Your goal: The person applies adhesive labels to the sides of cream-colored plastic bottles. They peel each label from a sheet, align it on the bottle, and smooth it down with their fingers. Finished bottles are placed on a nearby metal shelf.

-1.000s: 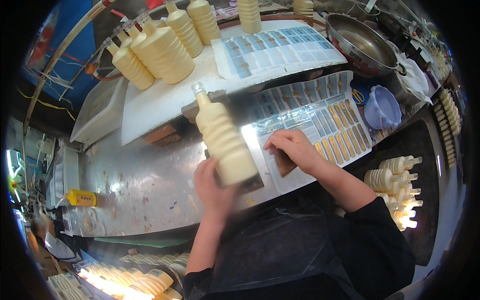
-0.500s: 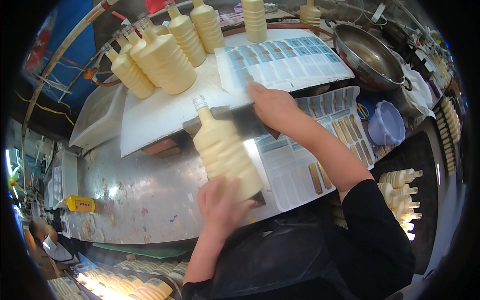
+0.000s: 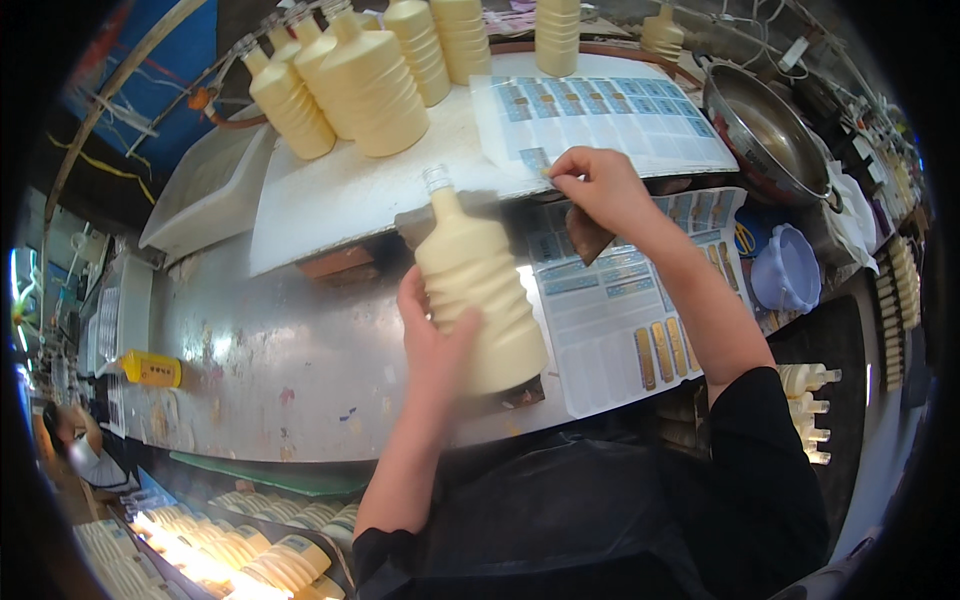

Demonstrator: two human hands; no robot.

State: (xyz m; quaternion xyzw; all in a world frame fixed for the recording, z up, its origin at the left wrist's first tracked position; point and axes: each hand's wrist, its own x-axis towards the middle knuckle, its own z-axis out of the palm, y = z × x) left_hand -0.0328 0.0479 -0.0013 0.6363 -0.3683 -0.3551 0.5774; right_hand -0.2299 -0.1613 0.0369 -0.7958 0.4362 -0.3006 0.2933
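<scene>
A cream-coloured ribbed bottle [image 3: 478, 300] with a clear threaded neck lies tilted in front of me, its neck pointing away. My left hand [image 3: 432, 340] is closed around its left side, thumb across the front. Over the board's front edge, my right hand [image 3: 608, 188] pinches a corner of a small blue label [image 3: 535, 158] between thumb and fingertips. Part of that label overlaps the lower edge of a label sheet [image 3: 590, 115]. A brown flat wedge-shaped piece [image 3: 588, 238] sticks out below my right palm, apparently held by the other fingers.
Several cream bottles [image 3: 375, 95] stand on the white board [image 3: 330, 200]. Right of it are a metal pan [image 3: 765, 120] and a lilac bucket [image 3: 787, 268]. A second label sheet [image 3: 600, 370] lies beside my bottle. A yellow bottle [image 3: 152, 368] lies on the metal table [image 3: 250, 370] at left.
My left hand has moved up from the bottle's base to its side. My right hand now has a label lifted at the sheet's edge. The whole view has shifted slightly.
</scene>
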